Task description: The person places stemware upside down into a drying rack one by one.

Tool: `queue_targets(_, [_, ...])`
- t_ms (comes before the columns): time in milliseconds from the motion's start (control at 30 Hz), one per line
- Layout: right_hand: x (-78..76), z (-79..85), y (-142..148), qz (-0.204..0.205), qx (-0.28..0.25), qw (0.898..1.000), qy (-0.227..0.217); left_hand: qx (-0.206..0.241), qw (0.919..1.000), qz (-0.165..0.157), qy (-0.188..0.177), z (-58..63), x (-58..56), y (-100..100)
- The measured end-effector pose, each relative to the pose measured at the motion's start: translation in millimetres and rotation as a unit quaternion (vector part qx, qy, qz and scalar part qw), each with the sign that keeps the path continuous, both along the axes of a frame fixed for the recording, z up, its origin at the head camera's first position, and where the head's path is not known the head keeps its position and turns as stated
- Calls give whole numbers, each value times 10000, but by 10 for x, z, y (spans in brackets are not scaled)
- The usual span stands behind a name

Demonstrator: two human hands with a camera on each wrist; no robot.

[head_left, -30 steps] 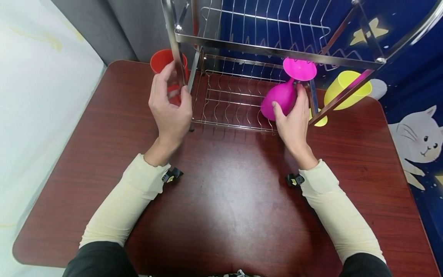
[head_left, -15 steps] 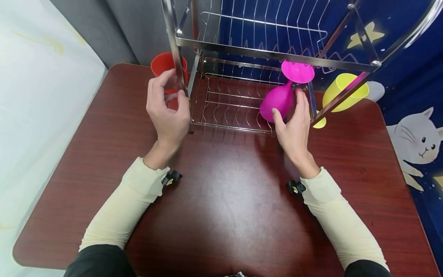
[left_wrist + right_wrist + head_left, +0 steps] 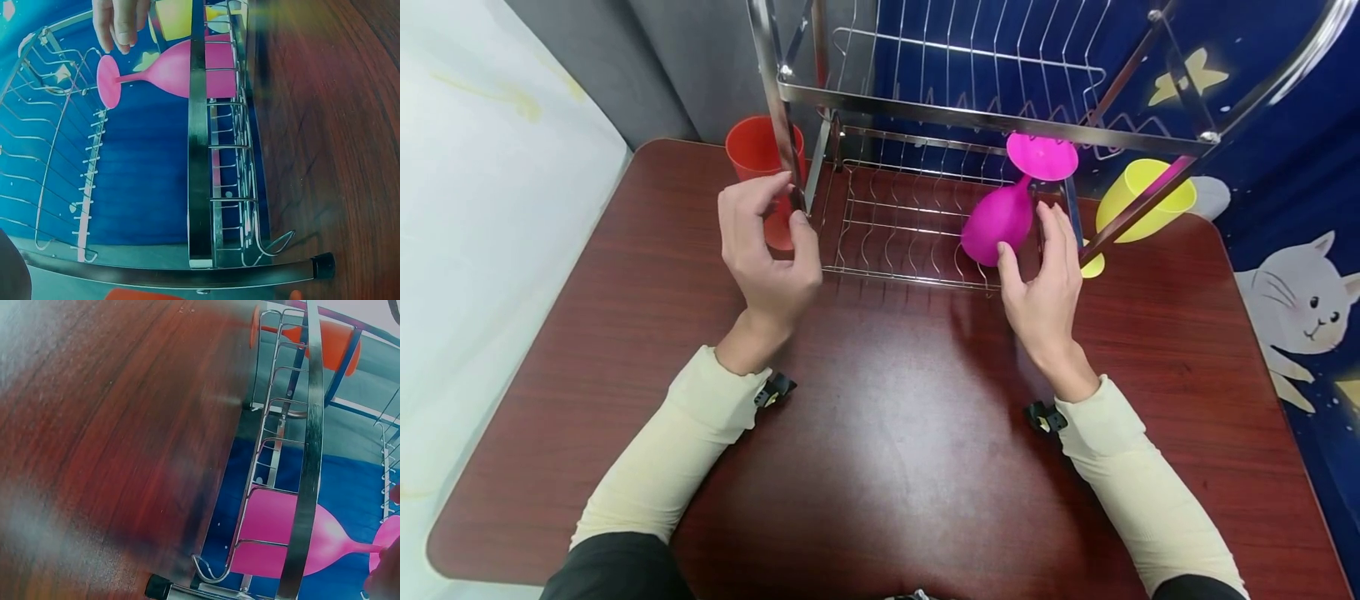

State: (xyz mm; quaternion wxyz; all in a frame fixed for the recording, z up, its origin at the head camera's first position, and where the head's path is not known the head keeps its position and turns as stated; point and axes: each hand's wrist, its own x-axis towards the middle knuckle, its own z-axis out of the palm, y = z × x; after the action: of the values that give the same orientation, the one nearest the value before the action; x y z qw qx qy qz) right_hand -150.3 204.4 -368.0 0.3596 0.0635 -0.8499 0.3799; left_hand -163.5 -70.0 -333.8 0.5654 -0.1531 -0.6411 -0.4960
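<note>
A pink plastic goblet stands upside down in the lower tier of a metal dish rack; its round foot points up. My right hand is just to its right, thumb and fingers spread apart and holding nothing. Fingers of that hand appear near the goblet's foot in the left wrist view. Close to the rack's left front post, my left hand has its fingers bent in a loose C. No object is in its grasp; whether its fingertips touch the post cannot be told.
Behind the left post stands a red goblet, shown with its stem in the right wrist view. A yellow goblet is outside the rack's right side. The rack's upper tier overhangs the lower one. Everything stands on a brown wooden table.
My right hand has drawn back from the goblet toward the front right, leaving it in the rack. My left hand has come slightly down and toward me along the post.
</note>
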Motion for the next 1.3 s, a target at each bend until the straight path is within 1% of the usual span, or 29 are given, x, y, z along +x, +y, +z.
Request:
queue_targets(233, [24, -3, -6, 1, -37, 9974, 719, -509, 9984, -41, 249, -63, 26, 34])
queue_targets(333, [30, 18, -3, 46, -157, 9945, 1038, -750, 9965, -152, 328, -81, 36, 46])
queue_targets(500, [50, 61, -2, -21, -385, 9859, 1626, -1262, 9903, -518, 280, -107, 32, 68])
queue_targets(600, [68, 89, -7, -136, -544, 9792, 1950, -1645, 9839, -691, 111, -150, 12, 78])
queue_targets(767, [97, 131, -13, -313, -752, 9687, 2343, -2184, 9723, -813, -196, -239, -15, 91])
queue_targets(967, [127, 194, -17, -447, -929, 9621, 2523, -2712, 9558, -992, -546, -306, -24, 87])
queue_targets(1133, [161, 241, 3, -504, -1118, 9585, 2575, -3083, 9392, -1205, -915, -347, -19, 84])
queue_targets(1300, [171, 287, 24, -542, -1377, 9479, 2821, -3355, 9239, -1305, -1298, -393, -11, 94])
